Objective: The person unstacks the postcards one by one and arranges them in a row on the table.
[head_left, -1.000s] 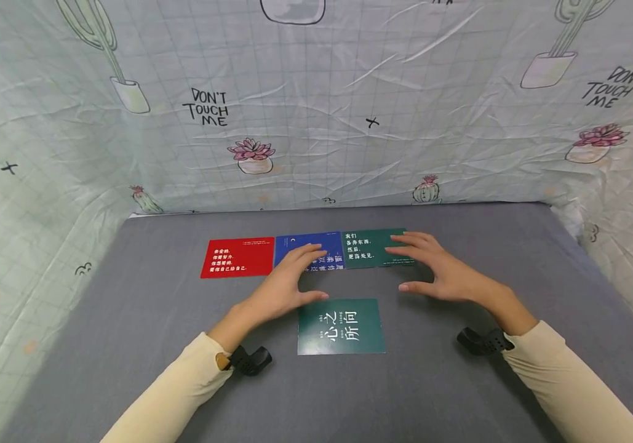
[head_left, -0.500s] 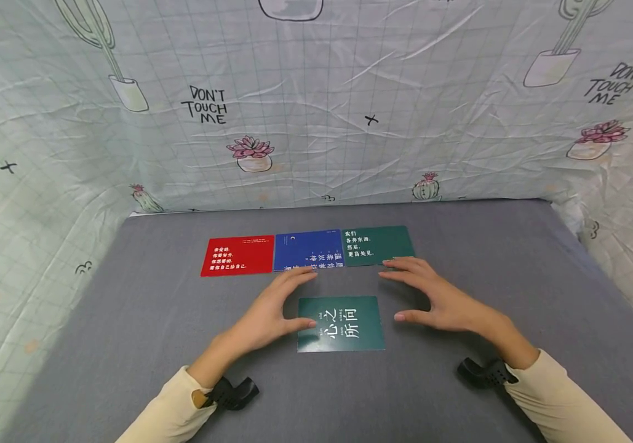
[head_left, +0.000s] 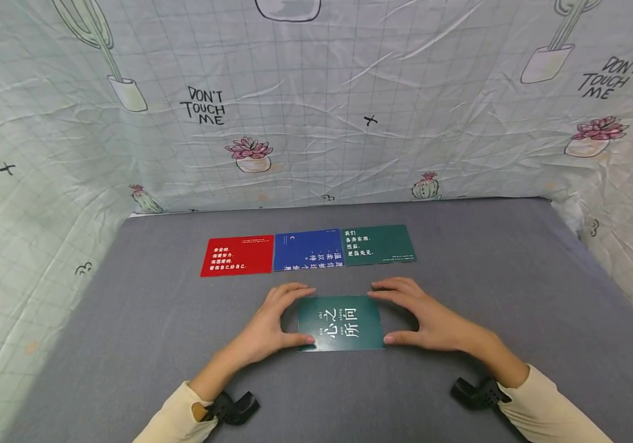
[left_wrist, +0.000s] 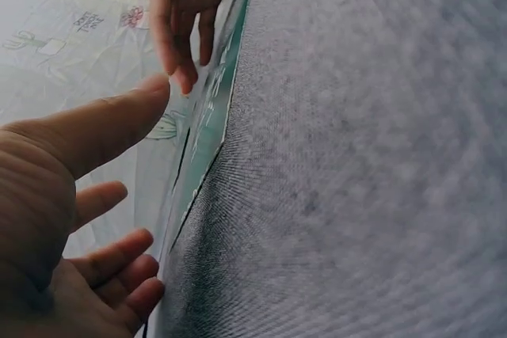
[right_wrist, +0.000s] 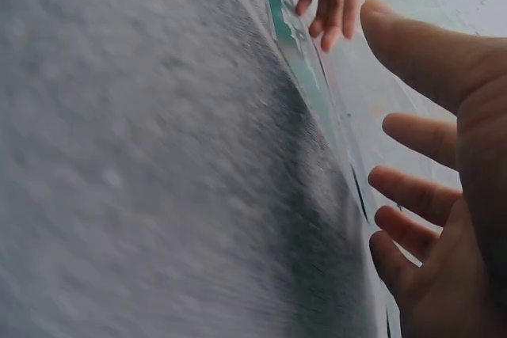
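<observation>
A teal-green card (head_left: 341, 329) with large white Chinese characters lies flat on the grey cloth in the head view. My left hand (head_left: 269, 327) hovers at its left end, thumb and fingers spread, with the thumb tip overlapping the near left corner. At the right end, my right hand (head_left: 425, 317) mirrors it, fingertips near the far right corner and thumb by the near right one. Both wrist views show a gap between thumb and fingers, nothing pinched there. In the left wrist view the card (left_wrist: 214, 116) appears as a thin edge-on strip beyond the fingers.
Behind the hands, a red card (head_left: 238, 255), a blue card (head_left: 306, 246) and a dark green card (head_left: 388, 245) lie side by side in a row. Patterned cloth (head_left: 305, 80) walls the back and both sides of the grey tabletop (head_left: 144, 320).
Both hands have drawn back toward the body from over the row of cards, down to the ends of the teal card. They have come closer to its edges. The cards lie as before.
</observation>
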The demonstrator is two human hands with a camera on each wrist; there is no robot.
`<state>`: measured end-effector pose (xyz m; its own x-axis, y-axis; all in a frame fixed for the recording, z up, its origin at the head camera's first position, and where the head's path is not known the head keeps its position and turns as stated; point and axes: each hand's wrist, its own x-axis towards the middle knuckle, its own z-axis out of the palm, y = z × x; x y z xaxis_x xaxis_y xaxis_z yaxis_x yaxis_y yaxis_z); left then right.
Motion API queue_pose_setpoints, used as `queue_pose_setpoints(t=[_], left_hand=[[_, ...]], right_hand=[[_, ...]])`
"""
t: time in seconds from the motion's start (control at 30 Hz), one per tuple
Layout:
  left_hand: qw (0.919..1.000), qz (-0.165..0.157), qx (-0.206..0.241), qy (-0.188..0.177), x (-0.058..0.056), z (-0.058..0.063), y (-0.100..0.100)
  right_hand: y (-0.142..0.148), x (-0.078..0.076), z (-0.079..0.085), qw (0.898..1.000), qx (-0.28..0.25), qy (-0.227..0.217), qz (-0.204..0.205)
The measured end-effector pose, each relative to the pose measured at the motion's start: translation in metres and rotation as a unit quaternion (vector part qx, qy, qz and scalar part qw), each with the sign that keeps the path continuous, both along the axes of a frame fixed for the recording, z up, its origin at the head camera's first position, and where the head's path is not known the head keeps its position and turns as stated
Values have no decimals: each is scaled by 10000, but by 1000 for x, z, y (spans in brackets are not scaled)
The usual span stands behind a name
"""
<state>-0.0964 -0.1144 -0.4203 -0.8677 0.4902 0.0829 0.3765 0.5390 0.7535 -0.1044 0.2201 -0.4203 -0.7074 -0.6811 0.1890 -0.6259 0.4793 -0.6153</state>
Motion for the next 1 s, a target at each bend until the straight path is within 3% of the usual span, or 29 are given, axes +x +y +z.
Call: queue_pose_setpoints(t=[0.23,0.6,1.0], left_hand=[[9997,-155,144,116,0,-6,-3],[9985,-430,-180,300,0,-9,-3],[9976,-525,-219,397,0,-12,-4]], right_hand=[[-5,3,-6,9998,-22,143,-143],[-13,5,-10,9990,129,243,-346],[-19,4,-5,9990,354,-9,-270]])
